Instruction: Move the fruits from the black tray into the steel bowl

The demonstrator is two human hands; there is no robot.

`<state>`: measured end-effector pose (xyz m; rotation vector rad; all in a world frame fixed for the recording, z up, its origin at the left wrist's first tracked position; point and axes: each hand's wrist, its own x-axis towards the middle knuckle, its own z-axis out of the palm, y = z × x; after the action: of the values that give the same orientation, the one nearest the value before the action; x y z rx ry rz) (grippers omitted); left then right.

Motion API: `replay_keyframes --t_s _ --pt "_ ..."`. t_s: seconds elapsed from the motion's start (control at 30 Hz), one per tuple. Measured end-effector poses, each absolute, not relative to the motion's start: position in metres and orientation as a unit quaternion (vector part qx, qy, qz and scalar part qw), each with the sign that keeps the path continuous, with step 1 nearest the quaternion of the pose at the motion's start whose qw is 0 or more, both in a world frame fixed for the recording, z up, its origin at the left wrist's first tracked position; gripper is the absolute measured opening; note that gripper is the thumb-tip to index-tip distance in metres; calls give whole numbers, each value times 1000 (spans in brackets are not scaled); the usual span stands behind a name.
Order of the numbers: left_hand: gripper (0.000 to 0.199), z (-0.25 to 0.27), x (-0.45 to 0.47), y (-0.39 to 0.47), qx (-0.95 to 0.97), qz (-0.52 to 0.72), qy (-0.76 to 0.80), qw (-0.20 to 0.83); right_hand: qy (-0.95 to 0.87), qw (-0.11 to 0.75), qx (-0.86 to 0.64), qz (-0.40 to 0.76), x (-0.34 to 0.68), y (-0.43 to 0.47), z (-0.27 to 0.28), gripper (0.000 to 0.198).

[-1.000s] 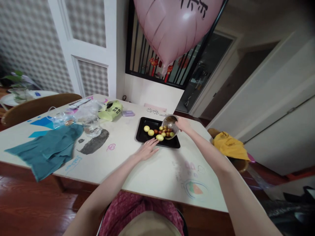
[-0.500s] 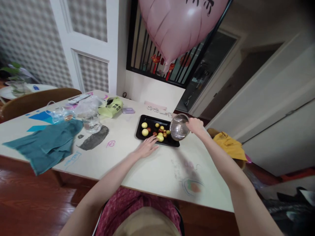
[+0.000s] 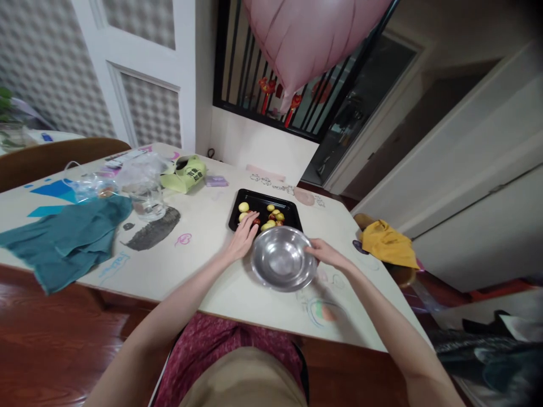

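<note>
A shiny metal bowl (image 3: 282, 260) is tipped slightly toward me at the near edge of a black tray (image 3: 292, 213); nothing shows inside it. My right hand (image 3: 326, 252) grips its right rim. Several small round fruits, yellow-green (image 3: 243, 207) and reddish brown, lie in the tray. Over the tray's left part my left hand (image 3: 245, 234) has its fingers stretched out among the fruits, next to a reddish one (image 3: 256, 222). Whether it presses on any of them I cannot tell. The bowl hides the tray's near right corner.
On the table's left lie a teal cloth (image 3: 72, 240), a clear glass container (image 3: 148, 200), crumpled clear plastic (image 3: 142, 167) and a light green bag (image 3: 186, 174). A purple packet (image 3: 216, 181) is behind. A yellow cloth (image 3: 388, 243) hangs at the right. A pink balloon (image 3: 314, 39) floats above.
The bowl has moved from the tray's right end toward me and left, turning from steeply tilted to nearly level. My left hand has shifted left and farther over the tray.
</note>
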<state>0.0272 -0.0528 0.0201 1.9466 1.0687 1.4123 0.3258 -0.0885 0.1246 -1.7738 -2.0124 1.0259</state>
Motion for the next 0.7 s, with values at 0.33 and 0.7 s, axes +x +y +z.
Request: replay_keyframes --t_s 0.33,0.7 --pt "60 22 15 -47 695 540 379 285 -720 128 -609 308 299 -54 93 36" --pt "51 16 10 -45 753 534 274 269 -789 231 -564 79 277 15 71 45"
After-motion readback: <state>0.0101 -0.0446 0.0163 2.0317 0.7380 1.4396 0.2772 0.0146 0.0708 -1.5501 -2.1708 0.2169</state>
